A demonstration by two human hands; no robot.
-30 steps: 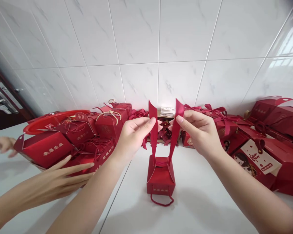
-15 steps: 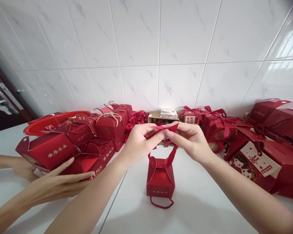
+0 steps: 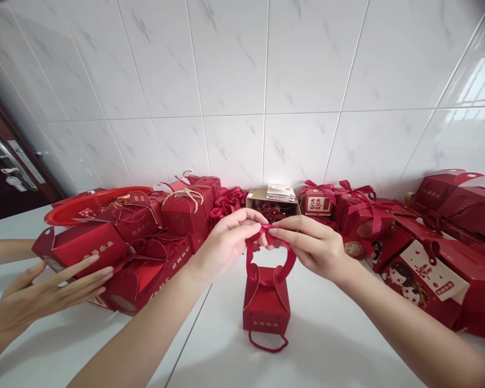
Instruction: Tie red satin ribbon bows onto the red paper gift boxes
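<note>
A small red box (image 3: pixel 266 304) with gold lettering stands upright on the white table, a red cord loop hanging at its near side. Red ribbon (image 3: pixel 286 265) rises from both sides of its top and meets above it. My left hand (image 3: pixel 230 241) pinches the ribbon just above the box, left of centre. On the other side, my right hand (image 3: pixel 316 243) grips the ribbon too, its fingertips close to those of my left hand. Neither hand touches the box itself.
Another person's hand (image 3: pixel 50 291) rests by a pile of red boxes (image 3: pixel 87 245) at the left. Behind stand a red tray (image 3: pixel 59 216), a cardboard box (image 3: pixel 255 200) and ribbon-tied boxes (image 3: pixel 364 218). More red boxes (image 3: pixel 483 269) fill the right side.
My hands have lowered slightly, and the ribbon between them is now gathered narrower, its sides curving up from the box. The other person's hand has shifted left along the boxes.
</note>
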